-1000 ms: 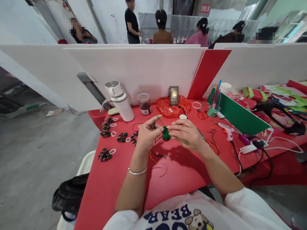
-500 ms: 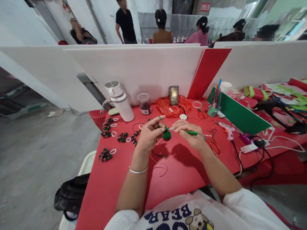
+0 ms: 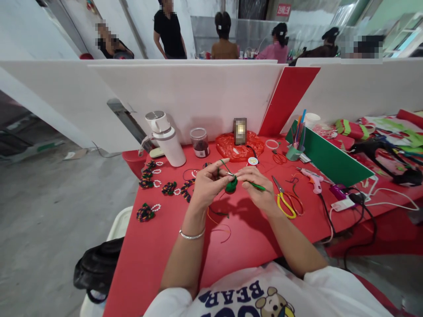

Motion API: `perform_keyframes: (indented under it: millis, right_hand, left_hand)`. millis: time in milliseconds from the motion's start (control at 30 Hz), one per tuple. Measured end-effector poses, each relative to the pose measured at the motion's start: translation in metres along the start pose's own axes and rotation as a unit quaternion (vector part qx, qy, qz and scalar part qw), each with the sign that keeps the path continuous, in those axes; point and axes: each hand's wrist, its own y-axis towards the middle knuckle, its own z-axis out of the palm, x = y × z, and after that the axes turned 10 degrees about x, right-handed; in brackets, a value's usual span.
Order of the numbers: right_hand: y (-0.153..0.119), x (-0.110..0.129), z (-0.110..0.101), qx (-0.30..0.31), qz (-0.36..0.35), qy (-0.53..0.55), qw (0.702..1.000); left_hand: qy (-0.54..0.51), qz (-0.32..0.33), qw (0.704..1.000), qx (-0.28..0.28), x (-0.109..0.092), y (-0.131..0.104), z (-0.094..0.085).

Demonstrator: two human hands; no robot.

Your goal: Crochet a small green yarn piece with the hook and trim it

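Note:
Between my hands hangs a small dark green crochet piece [image 3: 231, 186]. My left hand [image 3: 210, 181] pinches its top edge, and a green yarn strand [image 3: 225, 165] runs over the raised index finger. In my right hand [image 3: 257, 185] is a crochet hook [image 3: 258, 186] with a green handle, its metal tip at the top of the crochet piece. Fingers of both hands nearly meet there; the stitches themselves are too small to make out. Yellow-handled scissors [image 3: 286, 204] lie to the right of my right hand.
Multicoloured yarn pieces with white bead loops [image 3: 146, 213] lie at the left. Behind stand a white thermos [image 3: 170, 147], a clear jar [image 3: 199, 145] and a phone-like device [image 3: 240, 131] on red plastic. At right are a glue gun [image 3: 313, 179], a pen holder [image 3: 293, 153] and cables.
My right hand has shifted slightly left and turned, tilting the crochet hook and bringing its tip up to the crochet piece. The yellow scissors now show beside it. My left hand stays nearly still.

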Motion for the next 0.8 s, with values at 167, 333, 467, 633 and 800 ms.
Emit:
perform_keyframes:
  millis: [167,333,467,633,800]
  right_hand:
    - [-0.003,-0.001,0.004,-0.023,-0.009,-0.029,0.999]
    - [-0.003,0.002,0.015,-0.082,-0.004,-0.070,0.994]
    - [-0.003,0.005,0.026,-0.127,-0.002,-0.089,0.988]
    - [-0.003,0.008,0.027,-0.119,0.024,-0.056,0.991]
    - [-0.002,0.008,0.014,-0.110,0.057,0.027,0.992]
  left_hand:
    - [0.014,0.007,1.000,-0.022,-0.001,0.000,0.007]
    - [0.058,0.063,0.989,-0.118,0.006,-0.002,0.023]
    - [0.073,0.103,0.979,-0.160,0.012,-0.004,0.031]
    - [0.071,0.101,0.980,-0.155,0.012,-0.004,0.029]
    - [-0.007,0.067,0.992,-0.108,0.008,-0.001,0.021]
